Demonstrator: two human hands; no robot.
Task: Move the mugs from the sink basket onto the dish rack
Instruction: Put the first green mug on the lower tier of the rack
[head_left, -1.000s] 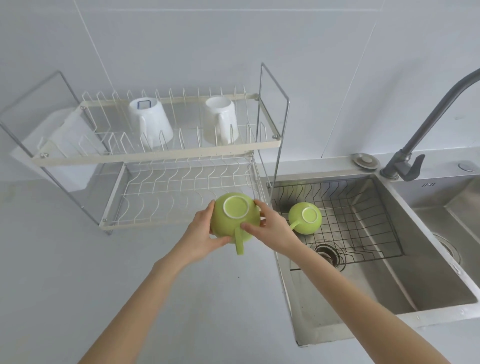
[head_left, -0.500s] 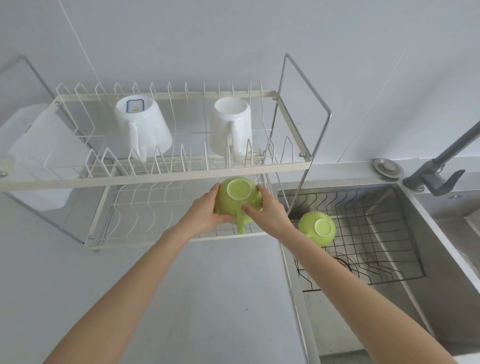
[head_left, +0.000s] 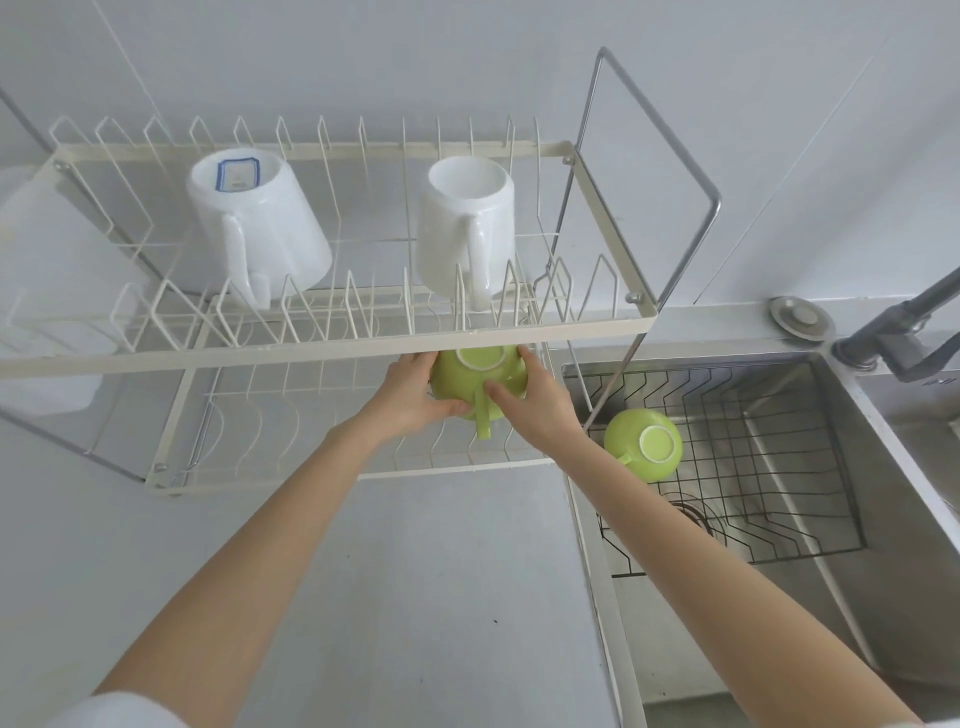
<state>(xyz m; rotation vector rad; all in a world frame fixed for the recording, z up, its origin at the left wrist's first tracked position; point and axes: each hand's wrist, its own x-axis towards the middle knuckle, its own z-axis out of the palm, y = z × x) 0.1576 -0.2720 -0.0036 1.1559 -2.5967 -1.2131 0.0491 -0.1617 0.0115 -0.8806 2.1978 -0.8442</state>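
An upside-down green mug (head_left: 470, 382) is over the lower tier of the white two-tier dish rack (head_left: 332, 351), partly tucked under the upper tier's front bar, its handle pointing toward me. My left hand (head_left: 410, 397) grips its left side and my right hand (head_left: 530, 400) grips its right side. A second green mug (head_left: 644, 444) lies upside down in the black wire sink basket (head_left: 779, 467). Two white mugs (head_left: 254, 228) (head_left: 467, 223) stand inverted on the upper tier.
The steel sink (head_left: 857, 597) lies at right, with a grey faucet (head_left: 893, 332) at its back corner and a round metal cap (head_left: 800, 317) on the ledge. A chrome rack frame (head_left: 696, 208) rises beside the sink. Grey countertop (head_left: 415, 597) spreads below the rack.
Both hands carried the green mug forward, away from me and under the upper tier, over the lower rack wires. My view moved closer to the rack.
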